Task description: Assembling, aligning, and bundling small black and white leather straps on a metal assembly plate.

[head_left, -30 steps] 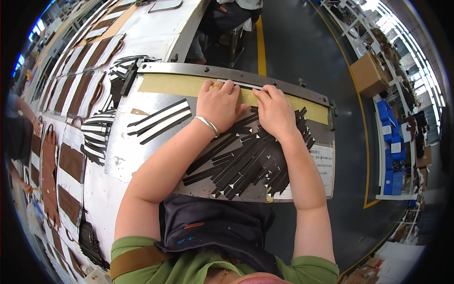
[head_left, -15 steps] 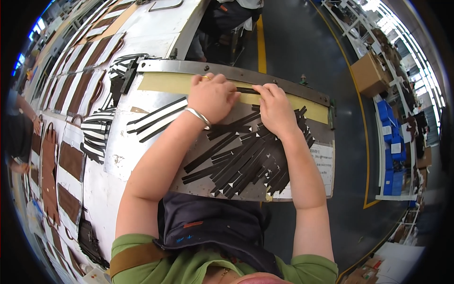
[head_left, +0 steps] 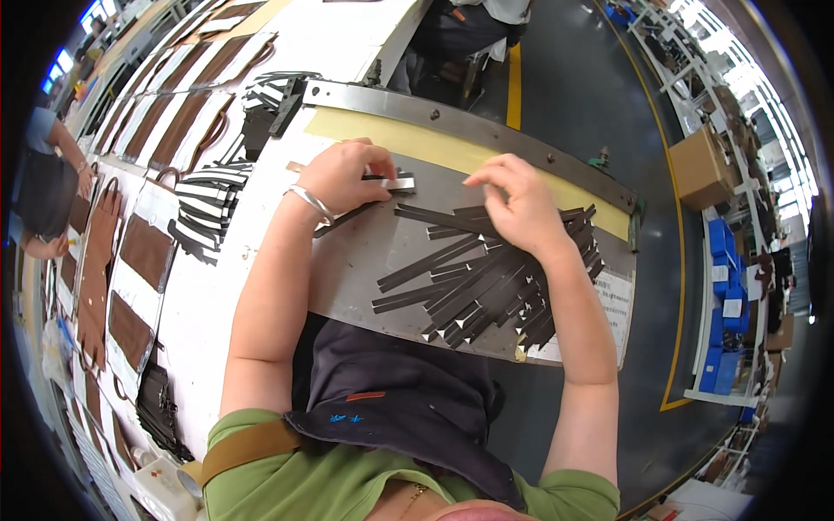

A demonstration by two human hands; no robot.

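My left hand, with a silver bangle on its wrist, is closed around black-and-white strips whose ends stick out past the fingers. Their other parts lie hidden under the palm. My right hand hovers over the far edge of a loose pile of black strips, thumb and fingers apart with nothing between them. The pile lies spread on a grey metal plate. Along the plate's far side run a yellow band and a steel bar with bolts.
Left of the plate are bundled striped strips and brown-and-white panels on a white table. Another person works at the far left. On the right stand a shelf with blue bins and a cardboard box.
My left hand has moved left from the yellow band onto the black-and-white strips. The right hand has let go of the black strip at the bar, and its fingers have spread.
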